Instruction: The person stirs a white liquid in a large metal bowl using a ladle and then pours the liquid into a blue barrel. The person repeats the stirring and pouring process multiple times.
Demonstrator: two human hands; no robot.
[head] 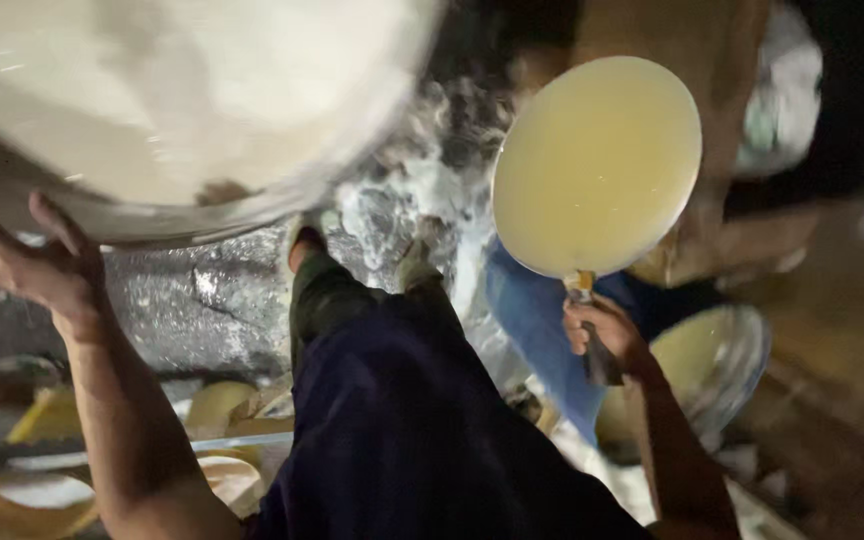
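Wet floor [202, 300], left hand [37, 265] at basin [182, 110] rim

Dim scene, harsh frontal light, dark corners, heavy motion blur upper left

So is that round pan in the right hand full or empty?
Full, or nearly. The round pan shows a smooth pale-yellow liquid reaching almost to its rim, and the right hand holds it level by the handle.
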